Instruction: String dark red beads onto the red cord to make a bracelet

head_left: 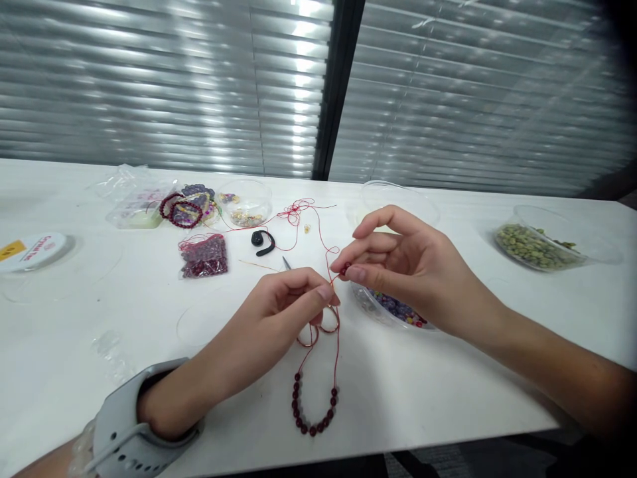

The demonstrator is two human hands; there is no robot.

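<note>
Dark red bead [345, 268] pinched at the cord's end between thumb and forefinger of the right hand [405, 265], other fingers spread apart. Left hand [279, 325] with fingertips closed on the red cord [336, 352] just beside that pinch. Strung beads [312, 425] lying in a loop on the white table [423, 411] below both hands (bead count not verified).

Free room for a hand lies on the white worktop [423, 405] right of the red cord strung with dark red beads [313, 415]; the clear plastic bowl of purple beads [393, 309] blocks the path under the right hand [403, 265]; the clear bag of dark red beads [203, 257] stands beyond the left hand [279, 325]; only a narrow gap parts the 2 hands.
</note>
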